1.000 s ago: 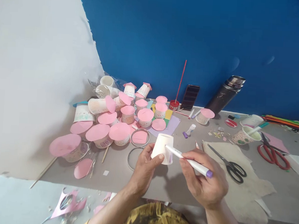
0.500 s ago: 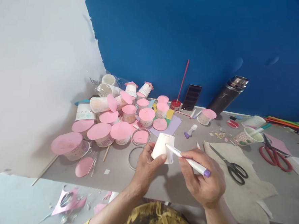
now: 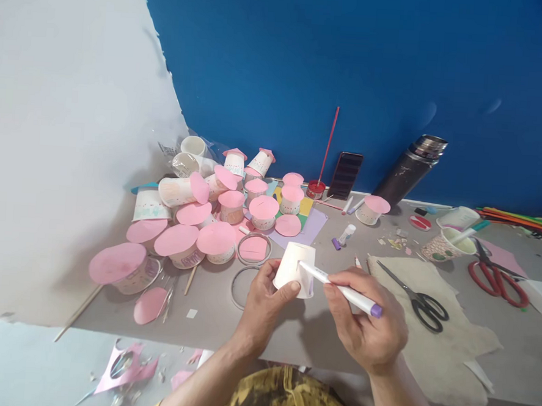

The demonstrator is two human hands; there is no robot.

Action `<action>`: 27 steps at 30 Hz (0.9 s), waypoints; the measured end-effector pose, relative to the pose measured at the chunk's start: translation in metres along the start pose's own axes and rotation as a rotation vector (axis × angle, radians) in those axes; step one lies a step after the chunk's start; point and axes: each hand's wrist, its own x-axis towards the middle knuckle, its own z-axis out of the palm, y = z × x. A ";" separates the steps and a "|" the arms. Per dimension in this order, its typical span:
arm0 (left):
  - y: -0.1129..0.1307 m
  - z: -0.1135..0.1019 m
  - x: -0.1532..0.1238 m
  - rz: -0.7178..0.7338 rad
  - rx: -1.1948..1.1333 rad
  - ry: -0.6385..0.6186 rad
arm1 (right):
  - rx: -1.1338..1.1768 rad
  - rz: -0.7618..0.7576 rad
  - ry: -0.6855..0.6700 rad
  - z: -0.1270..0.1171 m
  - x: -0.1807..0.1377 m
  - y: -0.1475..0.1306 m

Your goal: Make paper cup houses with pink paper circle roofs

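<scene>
Pinched between the thumb and fingers of the right hand is 1 white marker with a purple end; in the left hand, 1 white paper cup is clasped, its wall pressed by the thumb. The cup is held over the gray table, to the left of the right hand, with its narrow base turned up, its wide rim down and its axis near upright. The marker's long axis is slanted from the purple end at lower right to the tip at upper left, where the cup wall appears to be touched near its middle. The wall is mostly plain; 1 purple mark is seen low on its right side, too small to be read. Black-handled scissors are laid on beige cloth, to the right of both hands.
</scene>
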 end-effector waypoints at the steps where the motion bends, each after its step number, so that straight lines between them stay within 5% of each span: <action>1: 0.000 0.000 0.000 0.003 -0.003 -0.006 | 0.000 -0.005 0.002 0.000 0.000 0.000; 14: -0.001 0.002 0.000 -0.010 -0.091 -0.036 | 0.015 0.101 0.069 -0.009 -0.012 0.005; 27: 0.000 0.001 0.000 -0.021 -0.083 -0.036 | 0.033 0.035 -0.017 -0.004 -0.006 -0.005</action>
